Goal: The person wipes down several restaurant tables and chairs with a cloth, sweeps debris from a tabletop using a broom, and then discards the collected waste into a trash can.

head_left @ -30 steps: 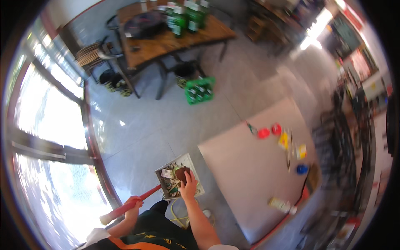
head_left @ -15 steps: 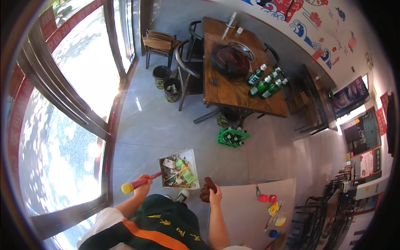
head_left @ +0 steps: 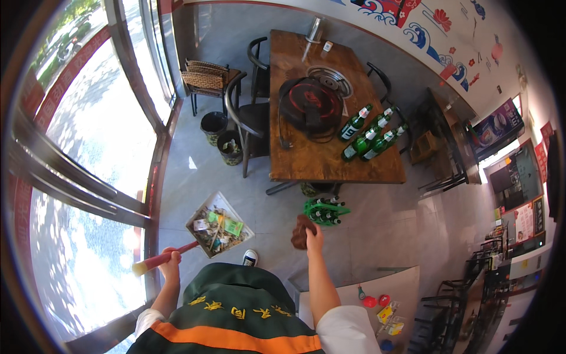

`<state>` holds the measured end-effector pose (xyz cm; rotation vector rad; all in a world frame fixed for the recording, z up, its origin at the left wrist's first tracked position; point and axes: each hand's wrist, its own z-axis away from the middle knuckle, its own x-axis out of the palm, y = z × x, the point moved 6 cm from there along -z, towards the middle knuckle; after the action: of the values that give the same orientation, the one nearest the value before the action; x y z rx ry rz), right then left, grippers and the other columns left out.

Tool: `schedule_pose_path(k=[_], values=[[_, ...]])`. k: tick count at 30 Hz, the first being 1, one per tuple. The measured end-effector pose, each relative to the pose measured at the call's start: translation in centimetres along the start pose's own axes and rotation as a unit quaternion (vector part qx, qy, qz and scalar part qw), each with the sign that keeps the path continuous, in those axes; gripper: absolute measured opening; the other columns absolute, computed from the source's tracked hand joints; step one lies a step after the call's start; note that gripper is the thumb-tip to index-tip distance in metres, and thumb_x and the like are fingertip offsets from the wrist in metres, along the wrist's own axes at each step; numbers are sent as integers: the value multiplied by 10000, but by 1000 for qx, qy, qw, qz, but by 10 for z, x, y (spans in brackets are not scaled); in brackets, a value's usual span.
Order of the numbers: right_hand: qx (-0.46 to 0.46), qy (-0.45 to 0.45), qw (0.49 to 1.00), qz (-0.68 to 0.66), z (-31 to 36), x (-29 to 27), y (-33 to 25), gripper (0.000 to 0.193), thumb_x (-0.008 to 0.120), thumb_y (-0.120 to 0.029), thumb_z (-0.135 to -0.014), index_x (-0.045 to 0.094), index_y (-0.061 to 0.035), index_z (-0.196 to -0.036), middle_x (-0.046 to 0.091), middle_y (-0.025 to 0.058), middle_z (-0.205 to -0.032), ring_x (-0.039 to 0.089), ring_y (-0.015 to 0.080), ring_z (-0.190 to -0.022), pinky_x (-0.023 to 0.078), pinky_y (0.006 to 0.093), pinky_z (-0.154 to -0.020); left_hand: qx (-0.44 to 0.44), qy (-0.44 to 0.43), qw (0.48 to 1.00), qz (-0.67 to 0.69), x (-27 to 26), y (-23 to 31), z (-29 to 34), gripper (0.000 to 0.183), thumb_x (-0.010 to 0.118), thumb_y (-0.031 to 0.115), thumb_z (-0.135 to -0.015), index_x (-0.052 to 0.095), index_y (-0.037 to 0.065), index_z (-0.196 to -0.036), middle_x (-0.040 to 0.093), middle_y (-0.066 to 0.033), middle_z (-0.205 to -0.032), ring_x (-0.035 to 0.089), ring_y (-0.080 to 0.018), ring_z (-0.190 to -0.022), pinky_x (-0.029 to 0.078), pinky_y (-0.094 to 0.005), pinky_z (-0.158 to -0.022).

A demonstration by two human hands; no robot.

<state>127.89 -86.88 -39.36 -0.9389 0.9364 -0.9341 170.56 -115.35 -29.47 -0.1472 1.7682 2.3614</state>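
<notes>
My left hand [head_left: 171,265] is closed round the pinkish handle of a white dustpan [head_left: 240,215]. The handle ends in a yellow tip on my left. In the pan lies a heap of rubbish [head_left: 215,229], with green and white wrappers, a thin stick and brown bits. Out in front on the right, my right hand [head_left: 315,239] grips a crumpled brown cloth [head_left: 301,233], held above the floor. Just beyond the cloth, a green bottle crate [head_left: 336,209] with several dark bottles stands on the floor. One sneaker [head_left: 250,258] shows near the dustpan.
Ahead is a wooden table [head_left: 330,166] bearing several green bottles [head_left: 384,141], a black round cooker [head_left: 309,106] and its cord. Black chairs [head_left: 254,127] and two bins [head_left: 230,147] stand to its left. Glass doors [head_left: 88,189] line the left; a pale tabletop [head_left: 348,301] lies near right.
My left hand and the dustpan have moved left, and the pan has turned. My right hand has carried the cloth forward and slightly right. The view has shifted closer to the wooden table.
</notes>
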Motion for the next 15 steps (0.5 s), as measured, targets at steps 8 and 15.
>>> schedule_pose_path(k=[8, 15], values=[[-150, 91, 984, 31, -205, 61, -104, 353, 597, -131, -766, 575, -70, -1114, 588, 157, -1104, 546, 300, -1038, 423, 370, -879, -28, 94, 995, 15, 17, 15, -69, 74, 559, 22, -754, 589, 8, -820, 549, -58, -682, 536, -108, -526, 470, -189, -474], [-85, 125, 892, 426, -232, 140, -130, 565, 646, -293, -768, 444, -148, -1276, 447, 122, -1306, 389, 351, -1197, 346, 495, -941, -52, 111, 992, 12, 26, 18, -148, 59, 583, 15, -749, 595, 22, -806, 558, -53, -706, 556, -115, -536, 485, -197, -478]])
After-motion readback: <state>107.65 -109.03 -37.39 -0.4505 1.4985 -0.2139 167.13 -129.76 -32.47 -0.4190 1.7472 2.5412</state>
